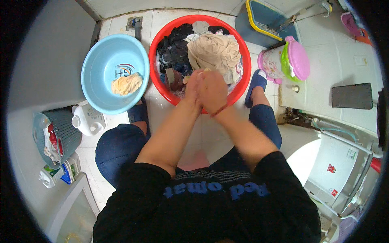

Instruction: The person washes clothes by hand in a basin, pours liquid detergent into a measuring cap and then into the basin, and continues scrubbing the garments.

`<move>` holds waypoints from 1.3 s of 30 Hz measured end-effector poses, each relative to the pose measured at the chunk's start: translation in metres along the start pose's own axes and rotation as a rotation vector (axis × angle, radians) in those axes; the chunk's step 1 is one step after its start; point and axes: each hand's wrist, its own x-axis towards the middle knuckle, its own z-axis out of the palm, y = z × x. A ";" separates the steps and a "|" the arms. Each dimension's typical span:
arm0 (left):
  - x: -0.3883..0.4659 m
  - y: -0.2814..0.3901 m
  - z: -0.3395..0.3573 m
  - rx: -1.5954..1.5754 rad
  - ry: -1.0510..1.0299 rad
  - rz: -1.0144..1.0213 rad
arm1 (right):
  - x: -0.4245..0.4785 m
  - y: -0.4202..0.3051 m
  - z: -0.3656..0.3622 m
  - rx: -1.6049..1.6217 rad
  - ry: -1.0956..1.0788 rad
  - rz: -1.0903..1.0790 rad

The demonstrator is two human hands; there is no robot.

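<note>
Above the near half of a red plastic basin [154, 82], my left hand [193, 86] and my right hand [214, 91] are pressed together, blurred by motion. A small pale cloth [186, 79] shows at the edges of my fingers; most of it is hidden between the hands. A red cord circles my right wrist. Inside the basin, a bunched beige garment [212, 51] lies right of dark wet clothes [174, 50]. A brownish-red piece of clothing [173, 82] sits just left of my hands. Some suds show around the laundry.
Left of the red basin stands a light blue basin [100, 60] with a crumpled cream cloth [127, 84]. A white jug [88, 118] and a laundry basket [68, 133] are nearby. A pink-lidded bin [299, 62] and grey-blue tub [249, 32] stand to the right.
</note>
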 end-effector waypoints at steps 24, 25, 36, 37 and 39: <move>0.029 -0.028 -0.120 2.500 -0.115 -0.855 | -0.085 0.192 0.186 -0.248 -1.051 0.187; 0.044 -0.029 -0.140 2.505 -0.260 -0.943 | -0.090 0.203 0.203 -0.200 -1.001 0.326; 0.015 -0.025 -0.107 2.277 -0.065 -0.380 | -0.018 0.153 0.053 -0.083 -1.113 0.257; 0.015 -0.022 -0.073 2.261 -0.008 -0.406 | -0.017 0.152 0.048 0.159 -1.039 0.257; 0.010 -0.013 -0.047 2.095 0.055 -0.272 | -0.015 0.148 0.044 0.635 -0.872 0.219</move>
